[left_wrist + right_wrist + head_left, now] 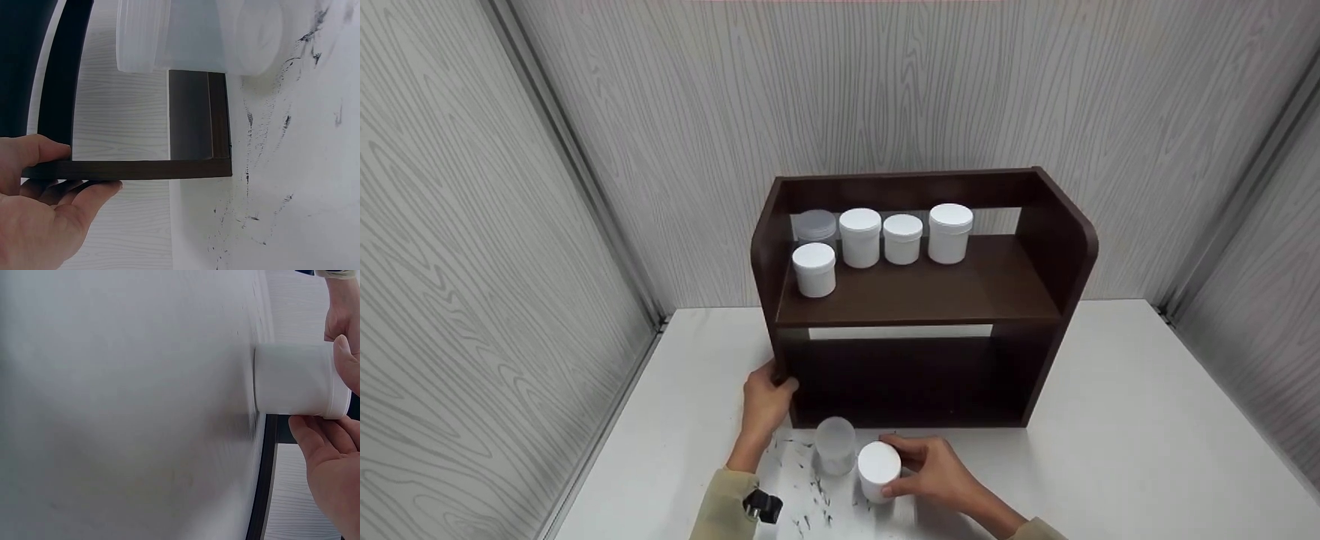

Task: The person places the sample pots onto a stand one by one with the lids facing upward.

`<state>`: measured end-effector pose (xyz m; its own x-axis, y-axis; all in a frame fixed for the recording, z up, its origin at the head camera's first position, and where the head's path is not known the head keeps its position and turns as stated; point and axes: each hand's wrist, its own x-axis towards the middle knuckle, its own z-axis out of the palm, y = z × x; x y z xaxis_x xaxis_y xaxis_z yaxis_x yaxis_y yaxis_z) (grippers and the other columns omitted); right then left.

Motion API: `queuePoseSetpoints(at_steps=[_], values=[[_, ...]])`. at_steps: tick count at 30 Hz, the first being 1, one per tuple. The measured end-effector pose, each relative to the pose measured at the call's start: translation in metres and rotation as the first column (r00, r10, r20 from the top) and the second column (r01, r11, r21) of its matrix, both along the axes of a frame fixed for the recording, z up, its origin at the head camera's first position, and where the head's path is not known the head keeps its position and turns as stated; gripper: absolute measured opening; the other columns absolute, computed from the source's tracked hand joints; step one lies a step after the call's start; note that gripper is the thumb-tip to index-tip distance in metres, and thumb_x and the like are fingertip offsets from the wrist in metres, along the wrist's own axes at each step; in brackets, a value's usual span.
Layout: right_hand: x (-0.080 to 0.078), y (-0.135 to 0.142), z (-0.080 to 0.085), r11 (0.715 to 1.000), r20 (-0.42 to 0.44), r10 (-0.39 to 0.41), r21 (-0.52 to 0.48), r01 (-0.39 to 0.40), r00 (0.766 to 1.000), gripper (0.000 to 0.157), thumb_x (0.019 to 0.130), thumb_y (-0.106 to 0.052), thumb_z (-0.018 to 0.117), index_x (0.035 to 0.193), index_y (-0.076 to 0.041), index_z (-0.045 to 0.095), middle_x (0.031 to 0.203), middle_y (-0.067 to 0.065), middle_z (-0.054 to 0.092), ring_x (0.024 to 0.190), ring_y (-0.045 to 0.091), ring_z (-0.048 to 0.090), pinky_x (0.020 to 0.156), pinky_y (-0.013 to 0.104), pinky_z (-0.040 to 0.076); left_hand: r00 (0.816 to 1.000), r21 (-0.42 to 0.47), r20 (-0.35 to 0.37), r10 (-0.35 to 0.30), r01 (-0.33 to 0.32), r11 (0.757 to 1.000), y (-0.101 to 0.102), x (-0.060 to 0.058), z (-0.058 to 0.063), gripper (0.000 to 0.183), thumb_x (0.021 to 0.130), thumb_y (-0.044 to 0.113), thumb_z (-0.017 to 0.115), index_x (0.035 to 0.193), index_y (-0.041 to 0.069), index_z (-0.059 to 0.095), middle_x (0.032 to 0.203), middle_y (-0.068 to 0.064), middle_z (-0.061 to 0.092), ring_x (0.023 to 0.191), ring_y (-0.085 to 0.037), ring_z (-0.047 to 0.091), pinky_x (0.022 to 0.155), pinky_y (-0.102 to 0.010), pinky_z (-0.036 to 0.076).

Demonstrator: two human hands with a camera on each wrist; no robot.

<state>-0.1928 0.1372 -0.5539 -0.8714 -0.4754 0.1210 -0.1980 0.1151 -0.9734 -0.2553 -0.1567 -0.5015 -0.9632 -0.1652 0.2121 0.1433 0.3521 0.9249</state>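
Note:
My left hand (766, 399) grips the left side panel of a dark brown two-tier wooden shelf (937, 300). In the left wrist view the thumb lies on one face of that panel (146, 170), the fingers on the other. My right hand (939, 472) holds a white lidded jar (879, 474) between thumb and fingers, upright in front of the shelf. The right wrist view shows the jar's base (264, 379) right at the table surface. Just left of it stands a translucent jar (835, 448), close to the shelf's front edge.
On the upper tier stand several white lidded jars (860, 238) and a grey translucent jar (816, 226) at the back left. Dark smudges (819, 487) mark the white table (1140, 420) in front. Wood-patterned grey panels (885, 90) enclose the table behind and at the sides.

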Motion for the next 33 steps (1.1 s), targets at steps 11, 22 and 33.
queuePoseSetpoints(at_steps=[11,22,33], values=[[0.007,0.006,0.011,1.0,0.012,-0.01,-0.012,0.01,1.0,0.079,0.074,-0.004,0.096,0.14,0.015,0.057,0.142,0.031,0.058,0.13,0.043,0.059,0.102,0.031,0.052,1.0,-0.004,0.021,-0.005,0.005,1.0,-0.001,0.001,0.0,0.051,0.095,0.001,0.061,0.143,-0.015,0.053,0.13,-0.029,0.066,0.12,-0.04,0.065,0.098,-0.05,0.054],[0.006,0.022,0.048,1.0,0.005,-0.005,-0.016,0.005,1.0,0.077,0.075,-0.005,0.096,0.141,0.013,0.058,0.14,0.028,0.061,0.127,0.038,0.062,0.1,0.033,0.054,1.0,-0.014,0.023,0.012,-0.011,1.0,0.0,-0.001,0.002,0.053,0.094,0.001,0.062,0.144,-0.017,0.052,0.133,-0.032,0.064,0.126,-0.043,0.061,0.103,-0.052,0.051],[0.006,0.032,0.093,0.999,-0.037,-0.048,0.001,0.048,0.998,0.075,0.074,-0.006,0.096,0.139,0.01,0.062,0.138,0.026,0.064,0.125,0.036,0.064,0.096,0.032,0.056,1.0,-0.008,0.014,0.001,-0.001,1.0,0.0,0.0,0.001,0.053,0.094,0.002,0.062,0.143,-0.016,0.053,0.132,-0.031,0.065,0.124,-0.041,0.063,0.102,-0.051,0.052]])
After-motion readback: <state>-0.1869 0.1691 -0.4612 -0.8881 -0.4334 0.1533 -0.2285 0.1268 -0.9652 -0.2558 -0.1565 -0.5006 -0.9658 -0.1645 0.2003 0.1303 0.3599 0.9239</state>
